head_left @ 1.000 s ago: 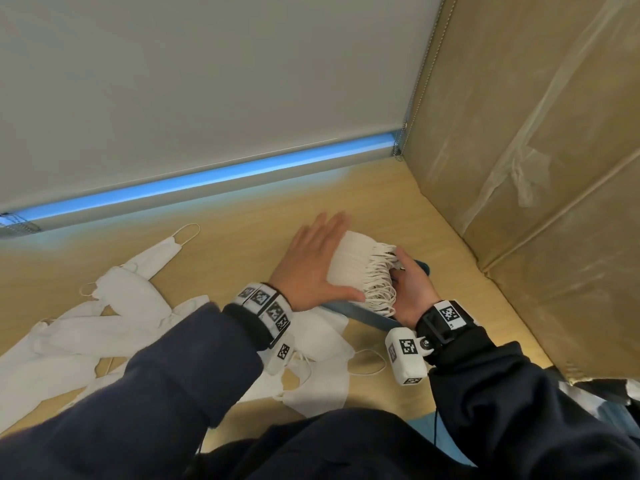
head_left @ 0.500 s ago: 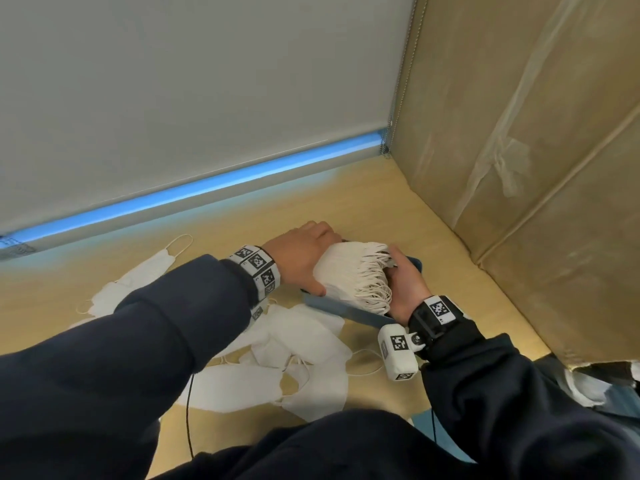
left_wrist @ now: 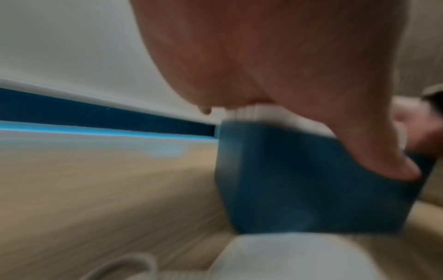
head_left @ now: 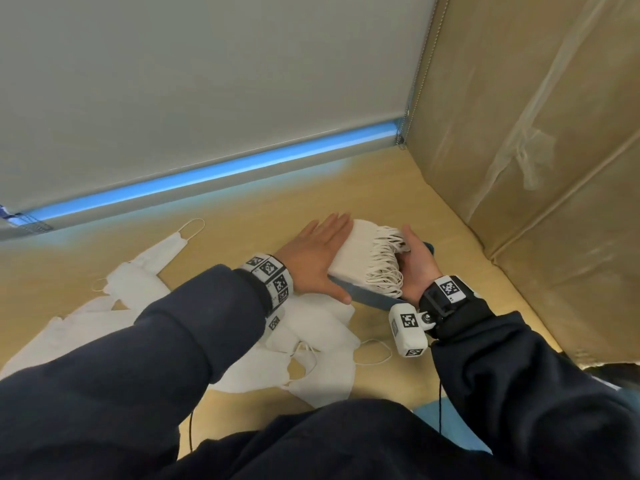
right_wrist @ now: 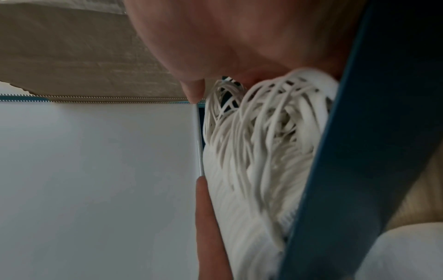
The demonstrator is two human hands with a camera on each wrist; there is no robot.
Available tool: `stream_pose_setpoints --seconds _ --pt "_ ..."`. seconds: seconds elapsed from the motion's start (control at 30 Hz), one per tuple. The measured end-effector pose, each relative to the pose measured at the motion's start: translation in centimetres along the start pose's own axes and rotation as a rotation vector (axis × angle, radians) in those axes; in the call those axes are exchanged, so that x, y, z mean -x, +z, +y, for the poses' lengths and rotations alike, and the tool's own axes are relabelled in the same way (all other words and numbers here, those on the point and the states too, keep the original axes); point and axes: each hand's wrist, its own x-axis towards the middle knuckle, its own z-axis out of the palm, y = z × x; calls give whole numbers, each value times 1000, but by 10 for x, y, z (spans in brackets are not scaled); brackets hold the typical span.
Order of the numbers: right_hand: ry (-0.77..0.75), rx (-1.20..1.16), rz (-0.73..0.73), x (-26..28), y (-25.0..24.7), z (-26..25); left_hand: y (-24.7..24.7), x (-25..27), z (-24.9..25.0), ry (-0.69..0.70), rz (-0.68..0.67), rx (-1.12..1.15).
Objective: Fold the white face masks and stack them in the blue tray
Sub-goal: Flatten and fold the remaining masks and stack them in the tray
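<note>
Masks stacked in blue tray on tabletop. Left hand flat w/ straight fingers on stack's side, right hand cups the loop end. Loose masks nearby.

Left hand uncurled since 0.5 s ago, flat against mask stack.

Stack of folded white face masks stands on edge in the blue tray, ear loops bunched rightward. Unfolded masks lie scattered on the bench.
</note>
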Motion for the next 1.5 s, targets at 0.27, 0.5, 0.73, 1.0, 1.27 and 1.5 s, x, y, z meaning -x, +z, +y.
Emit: stream_pose_setpoints --seconds 0.27,0.5,0.73,1.0,1.27,1.5 --pt "-114 135 152 24 9 -15 15 56 -34 -280 76 134" --pt "-600 518 161 89 58 16 35 188 -73 -532 391 629" --pt "-308 1286 -384 62 132 130 55 288 -98 -755 418 652" --pt "-262 2115 -417 17 174 217 76 385 -130 -991 309 596" --pt "-348 2313 -308 12 178 239 122 438 -147 -932 -44 475" --pt "-539 1643 -407 55 216 199 127 440 -172 -939 287 472"
